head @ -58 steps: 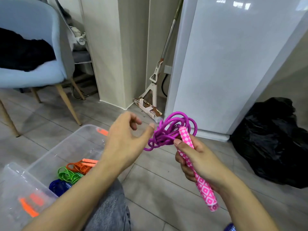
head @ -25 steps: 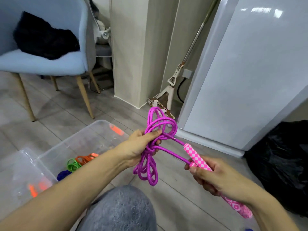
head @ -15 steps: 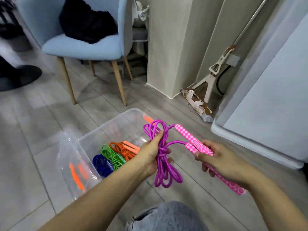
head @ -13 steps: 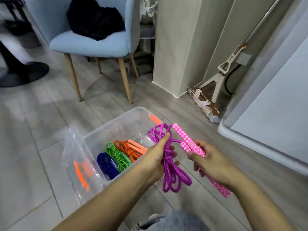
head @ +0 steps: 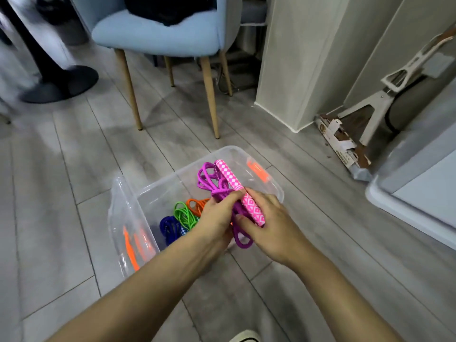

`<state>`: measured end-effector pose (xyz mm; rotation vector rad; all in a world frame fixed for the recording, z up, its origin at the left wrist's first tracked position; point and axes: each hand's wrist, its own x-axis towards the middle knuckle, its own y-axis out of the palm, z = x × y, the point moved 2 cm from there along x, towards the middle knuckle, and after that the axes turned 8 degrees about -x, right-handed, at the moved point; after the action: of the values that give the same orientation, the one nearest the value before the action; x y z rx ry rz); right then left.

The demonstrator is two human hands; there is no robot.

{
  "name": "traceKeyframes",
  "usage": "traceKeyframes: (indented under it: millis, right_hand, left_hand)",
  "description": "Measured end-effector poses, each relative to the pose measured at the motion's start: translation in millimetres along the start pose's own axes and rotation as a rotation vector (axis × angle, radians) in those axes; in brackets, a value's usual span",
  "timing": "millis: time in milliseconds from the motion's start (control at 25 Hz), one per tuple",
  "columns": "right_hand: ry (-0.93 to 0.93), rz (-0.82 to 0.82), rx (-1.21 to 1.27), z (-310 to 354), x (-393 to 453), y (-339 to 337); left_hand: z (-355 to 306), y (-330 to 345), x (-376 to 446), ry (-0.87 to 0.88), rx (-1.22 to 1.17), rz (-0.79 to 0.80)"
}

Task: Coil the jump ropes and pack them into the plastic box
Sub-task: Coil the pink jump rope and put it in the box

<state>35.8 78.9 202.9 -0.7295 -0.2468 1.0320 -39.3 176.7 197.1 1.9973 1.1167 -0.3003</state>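
Note:
A coiled purple jump rope (head: pixel 209 180) with pink-and-white patterned handles (head: pixel 232 178) is held over the clear plastic box (head: pixel 123 193) on the floor. My left hand (head: pixel 217 218) grips the bundled cord. My right hand (head: pixel 269 218) presses the handles against the coil. Inside the box lie a blue rope (head: pixel 169 227), a green rope (head: pixel 183 214) and an orange rope (head: pixel 196 204). The orange rope is partly hidden behind my left hand.
A light blue chair (head: pixel 160 35) with wooden legs stands just beyond the box. A flat mop (head: pixel 345 141) leans by the wall at right, beside a white appliance (head: pixel 419 193). A black round stand base (head: pixel 59 85) sits at far left.
Both hands have carried the purple rope left and down over the box. The handles are now folded against the coil, and my view has tilted down toward the box.

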Motion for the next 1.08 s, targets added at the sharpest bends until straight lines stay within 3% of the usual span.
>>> traceKeyframes:
  millis: [200,400,480,600,680,920,1080]
  right_hand:
    - [0.024,0.151,0.142,-15.4,61.9,2.2]
    - [0.072,0.002,-0.018,-34.0,134.9,21.4]
    - [0.075,-0.034,-0.109,-43.8,148.4,32.9]
    - [0.064,-0.05,-0.385,-66.4,158.7,47.6]
    - [0.07,-0.025,-0.59,-78.7,165.7,58.5]
    - [0.035,-0.003,-0.84,-86.2,188.6,80.7]
    - [0.21,0.331,-0.741,-105.5,187.7,103.0]
  left_hand:
    - [-12.0,-3.7,53.7,-0.168,0.01,0.005]
    - [-19.2,-21.0,97.8,-0.069,0.312,0.031]
    - [-23.2,-36.5,108.0,0.013,0.711,0.051]
    - [-22.3,-67.2,115.6,0.3,1.659,0.004]
    - [-13.3,-81.4,114.8,0.428,1.9,-0.012]
    - [8.7,-97.0,137.6,0.454,2.101,-0.005]
    - [13.9,-98.5,147.4,0.414,2.139,0.026]
